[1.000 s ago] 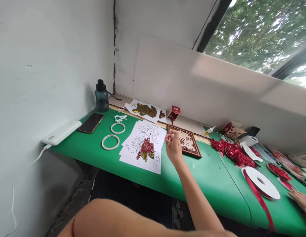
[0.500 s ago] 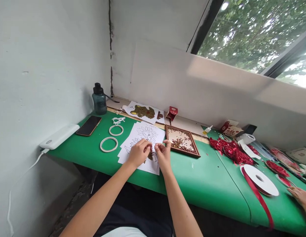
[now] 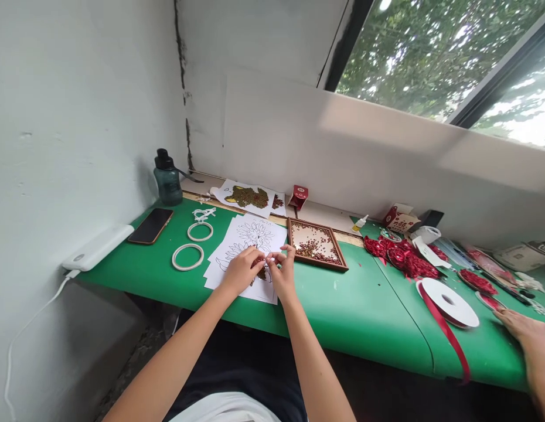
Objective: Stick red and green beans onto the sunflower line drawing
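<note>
Both hands meet over a sheet of white paper (image 3: 226,264) printed with flower line drawings. My left hand (image 3: 242,271) rests on the sheet with its fingers curled and pressed together at the tips. My right hand (image 3: 282,274) is pinched close beside it. A tiny white bit (image 3: 268,258) shows between the two sets of fingertips, too small to name. Below the fingers, dark red and brown beads (image 3: 261,274) cover part of a drawing, partly hidden by my left hand. To the right stands a wooden-framed tray (image 3: 317,262) with loose beads scattered in it.
White tape rings (image 3: 187,266), a phone (image 3: 150,225), a power bank (image 3: 96,246) and a bottle (image 3: 167,179) lie left. Behind is a bead-covered picture (image 3: 250,197). Rightward are a glue bottle (image 3: 359,223), red sequin pieces (image 3: 415,264), a ribbon spool (image 3: 450,302) and another person's hand (image 3: 514,322).
The view has shifted slightly, so the table sits further left. My fingertips have come closer together, and a white bit now shows between them. The other person's hand reaches further in.
</note>
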The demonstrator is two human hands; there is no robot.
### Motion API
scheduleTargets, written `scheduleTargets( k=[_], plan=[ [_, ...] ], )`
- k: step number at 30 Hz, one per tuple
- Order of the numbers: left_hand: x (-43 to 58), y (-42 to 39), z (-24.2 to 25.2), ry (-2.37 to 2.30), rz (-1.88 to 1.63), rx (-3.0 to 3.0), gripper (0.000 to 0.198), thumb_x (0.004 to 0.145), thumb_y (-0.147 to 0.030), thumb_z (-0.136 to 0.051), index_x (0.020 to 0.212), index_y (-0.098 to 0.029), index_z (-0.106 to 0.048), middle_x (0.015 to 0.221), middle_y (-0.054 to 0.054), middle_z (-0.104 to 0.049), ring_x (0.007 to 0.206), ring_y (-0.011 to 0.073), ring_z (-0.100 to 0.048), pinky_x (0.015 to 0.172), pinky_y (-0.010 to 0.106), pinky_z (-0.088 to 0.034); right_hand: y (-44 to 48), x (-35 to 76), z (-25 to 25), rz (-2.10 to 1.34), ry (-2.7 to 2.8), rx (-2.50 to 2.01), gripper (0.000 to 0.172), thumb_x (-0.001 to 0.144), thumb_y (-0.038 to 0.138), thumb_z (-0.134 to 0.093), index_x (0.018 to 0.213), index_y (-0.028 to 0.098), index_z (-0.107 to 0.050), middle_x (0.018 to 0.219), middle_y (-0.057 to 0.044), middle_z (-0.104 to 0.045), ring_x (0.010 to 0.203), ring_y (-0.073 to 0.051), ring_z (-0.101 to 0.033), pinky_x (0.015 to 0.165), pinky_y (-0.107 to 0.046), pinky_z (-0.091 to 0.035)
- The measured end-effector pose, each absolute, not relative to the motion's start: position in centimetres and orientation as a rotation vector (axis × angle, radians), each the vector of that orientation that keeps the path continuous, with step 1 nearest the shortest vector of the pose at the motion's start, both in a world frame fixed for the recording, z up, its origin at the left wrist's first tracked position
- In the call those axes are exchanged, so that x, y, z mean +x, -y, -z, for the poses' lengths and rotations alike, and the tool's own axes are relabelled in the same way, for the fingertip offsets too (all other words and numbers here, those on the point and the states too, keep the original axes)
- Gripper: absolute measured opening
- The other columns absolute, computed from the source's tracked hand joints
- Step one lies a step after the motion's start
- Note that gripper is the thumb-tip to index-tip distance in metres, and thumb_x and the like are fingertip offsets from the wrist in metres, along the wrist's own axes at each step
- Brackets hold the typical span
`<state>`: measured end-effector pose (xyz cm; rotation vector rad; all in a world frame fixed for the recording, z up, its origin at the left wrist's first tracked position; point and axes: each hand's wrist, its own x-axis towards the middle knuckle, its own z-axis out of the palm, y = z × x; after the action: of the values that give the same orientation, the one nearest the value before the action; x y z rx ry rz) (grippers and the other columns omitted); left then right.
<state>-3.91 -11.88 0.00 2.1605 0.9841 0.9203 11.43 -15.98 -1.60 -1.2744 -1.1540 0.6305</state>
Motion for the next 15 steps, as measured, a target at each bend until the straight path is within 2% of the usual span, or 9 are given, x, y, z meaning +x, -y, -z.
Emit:
scheduleTargets(
  k=[5, 15],
  plan=[
    [-3.74, 11.68, 0.13, -0.985, -0.937, 2.135, 0.013, 0.103, -0.029, -0.059, 0.093, -0.024, -0.066, 0.099, 0.0, -0.066, 0.091, 0.0176, -0.065, 0.077, 0.028, -0.047, 15.98, 11.45, 1.79, -0.682, 1.149, -1.239, 0.041, 0.09, 0.029, -0.063, 0.118, 0.029, -0.034, 0.086, 0.003, -0.065, 0.072, -0.016, -0.055, 0.067, -0.028, -0.042],
    [-3.83, 11.83, 0.05, -0.985, -0.969, 2.101, 0.013, 0.103, -0.029, -0.06, 0.093, -0.025, -0.068, 0.096, -0.002, -0.067, 0.085, 0.016, -0.065, 0.076, 0.028, -0.046, 16.13, 11.14, 1.46, -0.644, 1.141, -1.239, 0.048, 0.091, 0.032, -0.065, 0.126, 0.031, -0.033, 0.087, 0.002, -0.067, 0.076, -0.018, -0.059, 0.067, -0.03, -0.045]
  ],
)
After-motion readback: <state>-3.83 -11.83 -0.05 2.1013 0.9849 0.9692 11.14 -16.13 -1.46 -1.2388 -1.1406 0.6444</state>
